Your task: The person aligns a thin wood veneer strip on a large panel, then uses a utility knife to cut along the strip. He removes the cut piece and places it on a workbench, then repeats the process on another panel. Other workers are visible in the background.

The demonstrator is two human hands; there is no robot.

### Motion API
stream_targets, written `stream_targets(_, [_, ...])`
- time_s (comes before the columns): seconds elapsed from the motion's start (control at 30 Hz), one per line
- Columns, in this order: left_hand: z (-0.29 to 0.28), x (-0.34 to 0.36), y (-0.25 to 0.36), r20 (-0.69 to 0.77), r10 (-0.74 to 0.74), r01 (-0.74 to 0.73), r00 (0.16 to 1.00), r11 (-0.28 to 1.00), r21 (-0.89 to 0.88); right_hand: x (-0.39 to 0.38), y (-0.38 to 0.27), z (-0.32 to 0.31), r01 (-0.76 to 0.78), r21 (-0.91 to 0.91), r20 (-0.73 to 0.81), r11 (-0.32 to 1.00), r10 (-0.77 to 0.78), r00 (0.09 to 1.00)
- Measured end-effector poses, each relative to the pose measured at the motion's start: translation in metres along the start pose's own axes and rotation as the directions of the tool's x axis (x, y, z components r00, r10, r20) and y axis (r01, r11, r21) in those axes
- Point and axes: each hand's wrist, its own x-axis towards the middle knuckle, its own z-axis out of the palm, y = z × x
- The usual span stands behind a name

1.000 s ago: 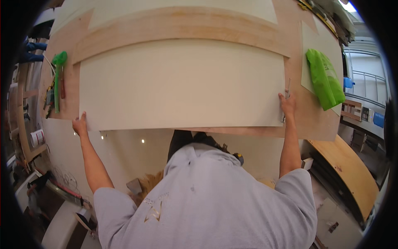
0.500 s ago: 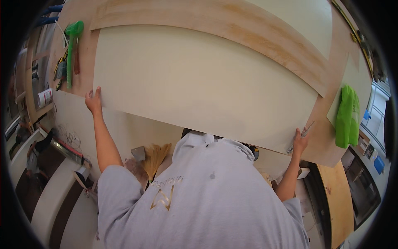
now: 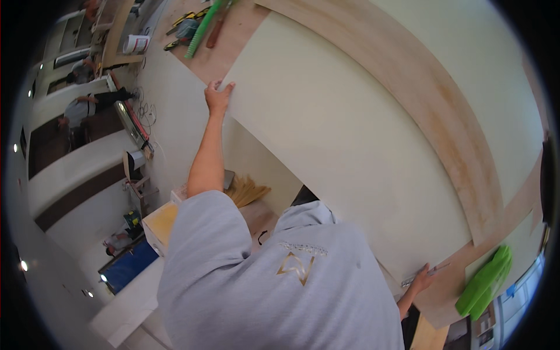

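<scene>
A large off-white panel (image 3: pixel 326 116) lies on the worktable in front of me, with its near edge close to my shirt. At its left corner, my left hand (image 3: pixel 218 99) is closed round the edge, thumb on top. My right hand (image 3: pixel 421 281) is at the panel's near right corner, its fingers partly hidden. It holds a slim grey metal tool (image 3: pixel 438 269) whose thin end points away to the right; its exact kind is unclear. Along the panel's far side lies a long brown wooden strip (image 3: pixel 420 87).
A green hammer-like tool (image 3: pixel 204 26), a red-brown handled tool (image 3: pixel 216 32) and other hand tools lie far left. A bright green cloth or bag (image 3: pixel 485 283) rests at the right. Below the table are a straw broom (image 3: pixel 248 191) and a yellow-topped box (image 3: pixel 160 221). People are farther off left.
My view has turned to the left, so the table and panel appear rotated and shifted right. Both hands stay at the panel's same corners, and the metal tool is still in my right hand.
</scene>
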Motion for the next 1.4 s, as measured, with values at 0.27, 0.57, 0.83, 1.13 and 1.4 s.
stream_targets(0.27, [0.003, -0.005, 0.013, -0.093, 0.011, -0.003, 0.996, 0.996, 0.094, -0.001, -0.013, -0.009, -0.098, 0.105, 0.058, 0.990, 0.092, 0.994])
stream_targets(0.57, [-0.006, -0.003, 0.025, -0.034, -0.144, 0.147, 0.989, 0.977, 0.154, 0.008, 0.008, 0.001, 0.075, 0.014, 0.070, 0.997, -0.075, 0.995])
stream_targets(0.83, [-0.017, 0.016, 0.018, 0.055, -0.174, 0.137, 0.983, 0.902, 0.409, -0.001, -0.020, -0.006, 0.066, 0.000, 0.027, 0.998, -0.066, 0.997])
stream_targets(1.13, [0.107, 0.007, 0.212, 0.289, 0.641, -0.694, 0.711, 0.706, 0.140, 0.091, -0.094, -0.052, 0.057, 0.115, -0.126, 0.992, -0.043, 0.991])
stream_targets(1.4, [0.205, 0.204, 0.231, 0.151, 0.361, -0.391, 0.920, 0.861, 0.326, 0.251, -0.091, -0.042, -0.107, 0.159, -0.370, 0.981, 0.159, 0.915])
